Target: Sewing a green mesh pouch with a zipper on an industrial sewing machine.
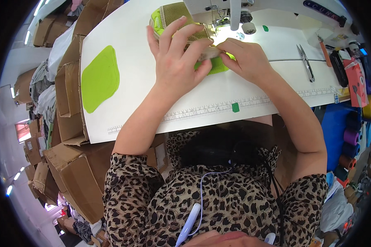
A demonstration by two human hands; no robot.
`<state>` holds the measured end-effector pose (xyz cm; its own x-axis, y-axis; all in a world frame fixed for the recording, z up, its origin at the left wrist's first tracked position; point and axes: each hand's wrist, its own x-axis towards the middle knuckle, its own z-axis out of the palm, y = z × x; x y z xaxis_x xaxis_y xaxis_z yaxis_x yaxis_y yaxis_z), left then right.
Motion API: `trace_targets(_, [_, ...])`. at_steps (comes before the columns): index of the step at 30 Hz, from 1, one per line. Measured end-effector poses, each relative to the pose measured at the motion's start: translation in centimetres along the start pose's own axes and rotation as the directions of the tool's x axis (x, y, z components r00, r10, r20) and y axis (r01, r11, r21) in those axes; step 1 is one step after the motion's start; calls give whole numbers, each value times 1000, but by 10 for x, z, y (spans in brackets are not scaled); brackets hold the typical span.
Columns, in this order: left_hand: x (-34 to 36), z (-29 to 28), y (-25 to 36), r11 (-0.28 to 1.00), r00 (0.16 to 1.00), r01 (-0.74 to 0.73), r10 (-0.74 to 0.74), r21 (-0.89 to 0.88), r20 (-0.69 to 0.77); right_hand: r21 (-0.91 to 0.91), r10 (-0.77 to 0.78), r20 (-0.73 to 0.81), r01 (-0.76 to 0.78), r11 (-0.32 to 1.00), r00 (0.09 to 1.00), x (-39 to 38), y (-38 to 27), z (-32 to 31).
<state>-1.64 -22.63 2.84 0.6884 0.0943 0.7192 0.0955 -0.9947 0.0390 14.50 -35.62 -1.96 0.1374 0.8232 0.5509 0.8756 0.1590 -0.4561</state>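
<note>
A lime-green and tan mesh fabric piece (178, 13) lies under the sewing machine's needle area. My left hand (175, 59) is over it, fingers bent and apart on the mesh, with the thumb and forefinger closing on its near edge. At that same edge, my right hand (248, 59) pinches the cloth between thumb and forefinger. A pale strip shows between the two hands, and a bright green part (219, 68) of the work sticks out beneath them. The sewing machine's presser foot area (221, 21) is just beyond my fingertips. My fingers hide part of the cloth.
Lime-green cut pieces (101, 78) lie stacked on the white table (140, 82) at left. Thread snips (306, 64) and an orange-handled tool (324, 51) lie at right. A ruler strip (206, 110) runs along the near edge. Cardboard boxes (76, 177) stand at left, thread spools (351, 137) at right.
</note>
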Motion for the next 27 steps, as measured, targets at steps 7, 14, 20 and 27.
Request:
trace_targets(7, [-12,1,-30,987,992,-123,119,-104,-48,94,108,49,-112,989,993,-1,-4,-3])
trace_targets(14, [-26,-32,-51,938,936,-345,343,17,75,-41,-21,119,26,999,993,1,-2,-8])
trace_targets(20, [-48,-29,-50,958,937,-270,285,-99,200,-33,-37,227,45,998,973,-1,0,-12])
trace_targets(27, [-56,-18,-51,969,965,-243,247,-51,92,37,109,254,-122,992,961,-3,-4,-14])
